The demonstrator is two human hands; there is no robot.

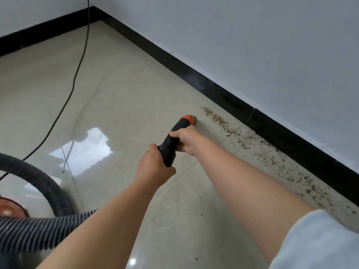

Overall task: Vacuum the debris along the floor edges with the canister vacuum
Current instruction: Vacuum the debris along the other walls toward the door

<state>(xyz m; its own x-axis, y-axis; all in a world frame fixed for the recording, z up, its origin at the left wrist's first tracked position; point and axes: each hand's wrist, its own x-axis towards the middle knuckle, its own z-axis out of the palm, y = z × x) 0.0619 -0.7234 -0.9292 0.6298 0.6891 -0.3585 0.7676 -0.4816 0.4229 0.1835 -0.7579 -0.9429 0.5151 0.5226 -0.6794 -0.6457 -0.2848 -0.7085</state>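
Note:
Both my hands hold the black vacuum nozzle [171, 142], which has an orange collar near its tip. My left hand [153, 167] grips its rear end, and my right hand [185, 139] grips it farther forward. The tip points at the floor just left of the far end of a brown debris trail [258, 148]. That trail runs along the black baseboard [223, 88] toward the lower right. The ribbed grey hose [46, 228] loops from the nozzle to the lower left. A red part of the canister [10, 209] shows at the left edge.
A thin black power cord [76, 74] runs from the far corner across the glossy beige tile floor [120, 90] to the left. White walls meet in a corner at the top left. A few stray specks lie on the tiles near my right arm.

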